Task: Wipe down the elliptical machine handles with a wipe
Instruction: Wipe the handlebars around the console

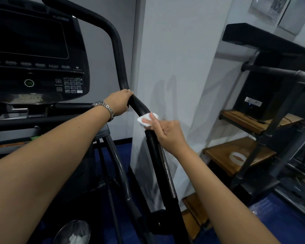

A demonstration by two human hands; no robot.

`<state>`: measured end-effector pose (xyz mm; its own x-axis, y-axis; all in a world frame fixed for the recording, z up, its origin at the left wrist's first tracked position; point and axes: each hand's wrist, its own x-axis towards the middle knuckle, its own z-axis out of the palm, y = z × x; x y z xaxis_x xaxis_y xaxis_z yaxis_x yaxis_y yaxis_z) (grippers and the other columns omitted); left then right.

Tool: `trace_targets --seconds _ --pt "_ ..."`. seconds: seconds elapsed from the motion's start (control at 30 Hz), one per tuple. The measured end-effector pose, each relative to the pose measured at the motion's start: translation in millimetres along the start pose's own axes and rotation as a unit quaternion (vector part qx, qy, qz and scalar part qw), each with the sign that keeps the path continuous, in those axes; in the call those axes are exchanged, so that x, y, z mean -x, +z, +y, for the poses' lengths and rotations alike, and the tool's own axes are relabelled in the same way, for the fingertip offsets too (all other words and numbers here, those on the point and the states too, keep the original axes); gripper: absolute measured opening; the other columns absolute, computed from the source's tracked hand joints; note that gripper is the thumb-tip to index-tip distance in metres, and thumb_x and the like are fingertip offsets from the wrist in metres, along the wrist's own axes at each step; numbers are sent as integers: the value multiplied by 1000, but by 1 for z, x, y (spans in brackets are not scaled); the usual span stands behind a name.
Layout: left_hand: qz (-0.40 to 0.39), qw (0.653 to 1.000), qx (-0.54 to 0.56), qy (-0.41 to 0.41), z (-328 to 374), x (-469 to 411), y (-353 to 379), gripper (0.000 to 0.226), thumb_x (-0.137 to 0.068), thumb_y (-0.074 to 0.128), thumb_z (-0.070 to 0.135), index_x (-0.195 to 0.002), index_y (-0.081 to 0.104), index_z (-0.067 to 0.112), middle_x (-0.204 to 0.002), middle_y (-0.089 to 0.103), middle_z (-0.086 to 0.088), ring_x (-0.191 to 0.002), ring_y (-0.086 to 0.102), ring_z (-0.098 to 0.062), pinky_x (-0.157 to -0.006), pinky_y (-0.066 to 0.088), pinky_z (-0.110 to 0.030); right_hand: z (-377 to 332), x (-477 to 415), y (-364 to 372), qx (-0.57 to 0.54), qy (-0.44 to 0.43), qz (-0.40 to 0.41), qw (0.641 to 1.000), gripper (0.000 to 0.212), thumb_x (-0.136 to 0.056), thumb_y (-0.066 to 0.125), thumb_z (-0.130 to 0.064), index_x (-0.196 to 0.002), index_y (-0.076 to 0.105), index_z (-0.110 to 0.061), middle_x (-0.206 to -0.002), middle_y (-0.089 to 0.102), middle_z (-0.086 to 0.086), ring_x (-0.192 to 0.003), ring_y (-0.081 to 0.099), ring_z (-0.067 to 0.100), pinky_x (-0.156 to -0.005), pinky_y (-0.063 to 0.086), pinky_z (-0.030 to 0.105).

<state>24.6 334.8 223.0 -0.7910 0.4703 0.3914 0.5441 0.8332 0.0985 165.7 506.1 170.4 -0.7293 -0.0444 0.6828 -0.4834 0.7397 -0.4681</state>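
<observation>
The black right handle (139,106) of the elliptical curves down from the top of the view to a lower bar near the floor. My left hand (120,102), with a metal watch on its wrist, grips the handle at its bend. Just below it, my right hand (167,132) presses a small white wipe (145,119) around the handle, fingers pinched on the wipe.
The dark console (35,55) with screen and keypad fills the upper left. A white wall panel (174,67) stands right behind the handle. A pipe-and-wood shelf (245,155) with a black speaker is at right. A bin (74,233) holding white wipes sits at the bottom.
</observation>
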Motion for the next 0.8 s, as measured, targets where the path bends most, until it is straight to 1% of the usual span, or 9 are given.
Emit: trace_targets --seconds 0.1,0.23,0.4,0.47,0.5,0.57,0.67,0.73,0.8 --pt "-3 1000 -7 -1 0 -1 1 50 -88 50 0 -137 40 5 -138 45 -14 -118 51 -32 -99 44 -42 10 18 -11 -42 12 -35 998 50 -100 47 -31 -61 69 -10 -62 71 -9 -35 36 6 -38 26 23" --pt "-2 1000 -7 -9 2 0 2 51 -88 48 -1 -138 39 5 -138 43 -14 -118 51 -32 -99 44 -41 6 11 -15 -42 15 6 999 68 -98 42 -45 -61 64 9 -46 56 16 -38 29 18 -41 23 29" --pt "-3 1000 -13 -9 3 0 3 52 -89 49 1 -140 36 5 -141 41 -13 -119 51 -31 -99 44 -39 2 30 -8 -65 39 18 997 59 -100 48 -29 -44 59 -17 -41 54 4 -35 36 6 -41 23 25" --pt "1 1000 -11 -10 2 -1 4 52 -89 49 1 -140 37 5 -141 41 -12 -118 51 -30 -99 44 -39 10 32 -10 -117 75 10 990 59 -97 44 -40 -63 72 -2 -65 73 2 -59 68 16 -42 39 36" --pt "3 1000 -9 -11 2 -1 4 52 -89 49 0 -139 37 5 -141 42 -12 -117 52 -31 -98 45 -39 14 30 -9 -136 87 17 987 63 -95 42 -41 -70 71 8 -80 75 -4 -78 73 24 -51 52 45" --pt "5 1000 -8 -14 3 -1 4 53 -89 50 0 -140 36 5 -141 41 -13 -117 52 -31 -99 45 -39 11 22 -5 -162 101 31 981 70 -92 44 -46 -64 64 15 -84 76 -3 -86 69 37 -58 52 60" --pt "7 1000 -13 -9 1 -1 6 53 -90 49 1 -141 35 5 -141 41 -12 -118 51 -31 -99 45 -39 -3 26 -4 -145 84 30 985 86 -85 45 -67 -46 47 10 -63 68 21 -57 68 25 -41 42 36" --pt "10 1000 -12 -3 -1 -2 8 53 -90 48 1 -141 35 5 -141 41 -12 -117 52 -30 -98 45 -39 -4 37 -8 -131 67 32 989 80 -84 43 -62 -41 45 6 -50 63 14 -36 47 4 -37 29 23" --pt "12 1000 -10 -2 -3 -4 9 52 -90 48 1 -141 35 5 -140 42 -11 -116 53 -30 -98 46 -38 7 41 -10 -135 75 31 988 73 -87 43 -54 -42 53 2 -58 70 1 -40 56 14 -37 36 29"
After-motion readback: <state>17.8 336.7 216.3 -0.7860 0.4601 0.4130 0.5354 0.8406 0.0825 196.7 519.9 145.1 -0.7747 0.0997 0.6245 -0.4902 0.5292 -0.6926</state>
